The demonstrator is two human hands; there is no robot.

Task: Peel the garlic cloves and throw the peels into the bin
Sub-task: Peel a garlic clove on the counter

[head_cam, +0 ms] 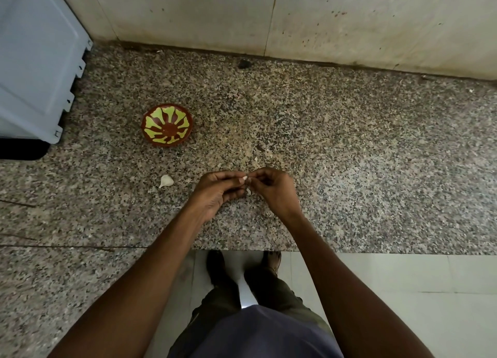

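Two hands, left hand (215,189) and right hand (271,188), fingertips together pinching one garlic clove (245,180) above worktop (349,156). One more unpeeled clove (166,181) just left; one bowl (167,125) beyond.

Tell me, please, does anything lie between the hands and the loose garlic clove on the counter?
Nothing visible does. The loose clove lies on bare counter just beside the left hand, which, with the right hand, pinches another clove.

head cam | looks steeply down | counter (349,148) near | floor below
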